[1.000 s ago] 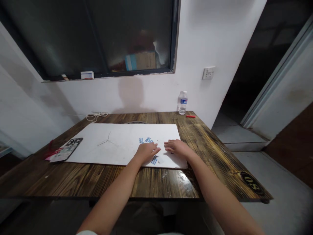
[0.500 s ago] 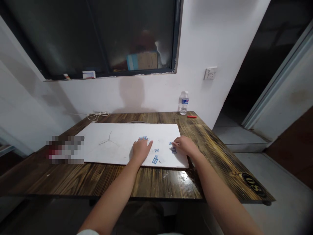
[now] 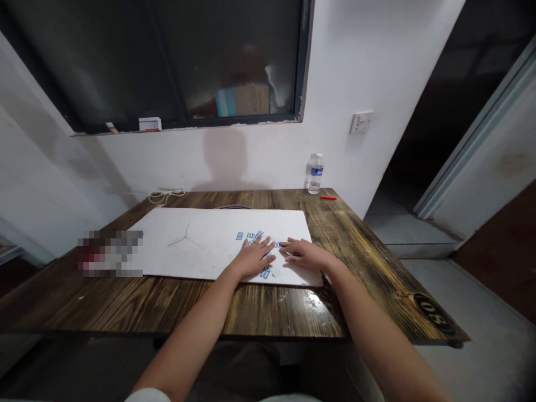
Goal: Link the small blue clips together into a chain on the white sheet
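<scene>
Dark wooden table (image 3: pixel 125 304), glossy varnish over rough grain — matt white paperboard sheet (image 3: pixel 188 234), small blue-printed paper slips (image 3: pixel 250 235), clear smooth plastic water bottle (image 3: pixel 315 174)

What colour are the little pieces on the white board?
The pieces are blue and white; head view.

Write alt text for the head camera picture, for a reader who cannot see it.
The person's left hand and right hand rest flat on a white sheet among small blue-printed pieces on a wooden table. A plastic water bottle stands behind, by the wall.

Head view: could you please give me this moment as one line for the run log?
left hand: open, flat on white sheet | right hand: open, flat on sheet | small blue-printed pieces: around both hands
</scene>
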